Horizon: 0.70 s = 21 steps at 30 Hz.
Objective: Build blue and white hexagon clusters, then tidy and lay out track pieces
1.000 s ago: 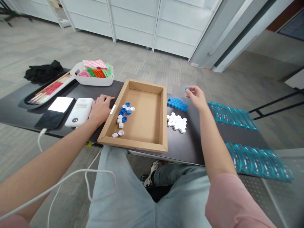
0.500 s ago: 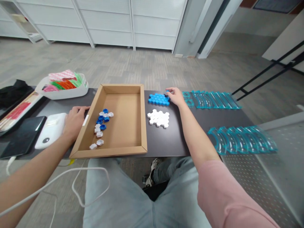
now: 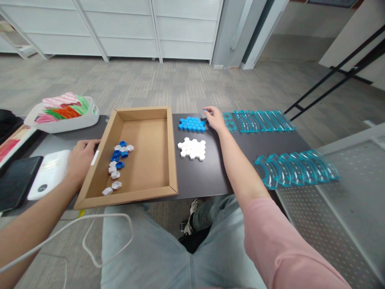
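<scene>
My right hand [image 3: 214, 118] is at the far edge of the table, fingers pinched on a small blue hexagonal piece [image 3: 205, 110] that is mostly hidden. Just left of it lies a cluster of light-blue hexagonal pieces [image 3: 192, 124] fitted close together. Nearer to me is a similar cluster of white hexagonal pieces [image 3: 192, 148]. My left hand [image 3: 82, 156] rests on the table against the left wall of a shallow cardboard box [image 3: 173, 160], fingers stretched toward it and holding nothing that I can see. Loose dark-blue and white hexagonal pieces [image 3: 119, 165] lie in the box's left part.
Clear teal curved pieces stand in a far row [image 3: 264, 121] and a near row [image 3: 296, 168] on the right. At left are a white basket [image 3: 72, 123] of colourful items, a white device [image 3: 48, 174] and a black tablet [image 3: 19, 180]. A white cable [image 3: 99, 216] crosses my left arm.
The whole view has shifted, so the table things appear further left. My right hand has drawn slightly away from the blue cluster with the small blue piece. The left hand stays by the box.
</scene>
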Each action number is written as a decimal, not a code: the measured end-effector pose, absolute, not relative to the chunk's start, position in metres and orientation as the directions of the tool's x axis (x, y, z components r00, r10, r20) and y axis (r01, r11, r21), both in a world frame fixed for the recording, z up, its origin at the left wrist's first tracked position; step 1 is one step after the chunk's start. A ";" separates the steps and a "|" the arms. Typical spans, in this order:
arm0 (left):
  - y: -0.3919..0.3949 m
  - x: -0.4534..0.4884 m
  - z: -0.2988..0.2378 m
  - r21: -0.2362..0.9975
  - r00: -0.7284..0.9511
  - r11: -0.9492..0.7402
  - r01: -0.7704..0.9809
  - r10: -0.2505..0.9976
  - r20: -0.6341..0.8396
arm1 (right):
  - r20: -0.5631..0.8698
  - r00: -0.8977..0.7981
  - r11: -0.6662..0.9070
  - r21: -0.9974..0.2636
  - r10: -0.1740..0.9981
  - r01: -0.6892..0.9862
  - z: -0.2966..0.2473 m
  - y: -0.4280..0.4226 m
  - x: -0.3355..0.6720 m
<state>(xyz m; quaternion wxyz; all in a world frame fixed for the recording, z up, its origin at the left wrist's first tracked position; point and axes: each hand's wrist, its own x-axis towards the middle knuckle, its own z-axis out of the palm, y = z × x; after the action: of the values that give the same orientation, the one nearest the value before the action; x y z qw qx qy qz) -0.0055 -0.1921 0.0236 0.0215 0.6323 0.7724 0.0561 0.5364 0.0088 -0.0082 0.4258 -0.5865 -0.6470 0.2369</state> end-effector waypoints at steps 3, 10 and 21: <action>-0.191 -0.009 0.021 0.106 -0.201 0.198 0.974 0.979 0.021 | 0.239 0.112 0.162 -0.870 0.964 0.465 -0.010 0.011 0.535; -0.190 -0.010 0.022 0.126 -0.206 0.200 0.972 0.978 0.034 | 0.214 0.120 0.153 -0.910 0.970 0.386 -0.009 0.010 0.534; -0.188 -0.008 0.022 0.110 -0.176 0.171 0.979 0.984 0.037 | 0.311 0.068 0.253 -0.867 0.948 0.429 -0.033 0.030 0.544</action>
<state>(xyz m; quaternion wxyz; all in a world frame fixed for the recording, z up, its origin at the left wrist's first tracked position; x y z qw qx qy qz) -0.0082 -0.1880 0.0221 0.0210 0.6414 0.7650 0.0542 0.5437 0.0297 -0.0331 0.4828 -0.5486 -0.6274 0.2690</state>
